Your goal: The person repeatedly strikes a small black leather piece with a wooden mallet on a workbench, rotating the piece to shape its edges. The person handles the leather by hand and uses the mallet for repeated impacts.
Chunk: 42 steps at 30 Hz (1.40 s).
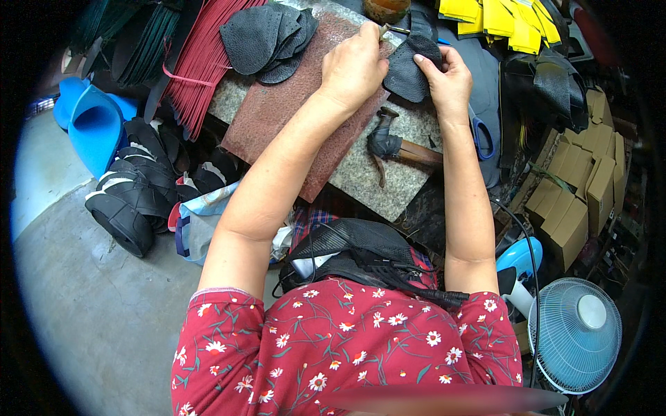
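My left hand (352,68) is closed in a fist around a slim tool (397,29); a pale part and a dark thin end stick out past the fingers. Its exact kind is hidden by the hand. Pinched between thumb and fingers of my right hand (449,80) is a black leather piece (406,76), held at the right edge of a reddish-brown board (298,121). To the left, several similar black leather pieces (267,41) lie stacked on the board. A hammer (402,147) with a wooden handle rests on a speckled stone slab (378,191) between my forearms.
A brownish pot (386,10) stands beyond my hands. Blue-handled scissors (481,139) lie right of my right wrist. Red strips (198,62) are bundled at the left, yellow pieces (510,21) at the far right. Black shoes (135,191), cardboard boxes (579,173) and a fan (576,336) surround me.
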{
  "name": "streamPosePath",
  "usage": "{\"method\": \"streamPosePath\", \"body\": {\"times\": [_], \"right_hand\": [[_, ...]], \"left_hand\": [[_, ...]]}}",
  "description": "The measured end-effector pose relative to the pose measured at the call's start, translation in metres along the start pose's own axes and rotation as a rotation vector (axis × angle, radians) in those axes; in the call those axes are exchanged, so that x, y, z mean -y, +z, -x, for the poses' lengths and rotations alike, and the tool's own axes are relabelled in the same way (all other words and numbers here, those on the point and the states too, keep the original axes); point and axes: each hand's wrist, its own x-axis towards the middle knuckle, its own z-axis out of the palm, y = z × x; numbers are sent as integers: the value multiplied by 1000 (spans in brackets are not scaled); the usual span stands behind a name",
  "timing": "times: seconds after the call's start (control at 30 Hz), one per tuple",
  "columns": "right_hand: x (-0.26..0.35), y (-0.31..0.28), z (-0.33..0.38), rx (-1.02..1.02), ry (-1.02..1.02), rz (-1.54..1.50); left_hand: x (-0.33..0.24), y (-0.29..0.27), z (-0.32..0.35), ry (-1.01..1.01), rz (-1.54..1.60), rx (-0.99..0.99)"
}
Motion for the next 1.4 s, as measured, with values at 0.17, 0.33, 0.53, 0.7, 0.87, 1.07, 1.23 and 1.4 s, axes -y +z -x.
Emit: {"method": "streamPosePath", "body": {"times": [0.17,0.33,0.53,0.7,0.87,1.07,1.23,1.4], "right_hand": [[8,1,2,58,22,-189],[27,0,3,98,221,-517],[50,-4,7,229,271,-568],[57,1,9,141,270,-492],[58,4,12,78,256,-539],[52,4,13,60,253,-565],[48,5,14,59,271,-539],[48,5,14,61,237,-534]], "left_hand": [[1,3,2,-3,24,-15],[11,4,2,-36,336,25],[10,-6,6,-227,1010,194],[6,-16,7,-287,1224,319],[5,-18,9,-360,1316,356],[6,-20,9,-344,1276,386],[6,-22,9,-278,1108,366],[4,-16,9,-254,1114,257]]}}
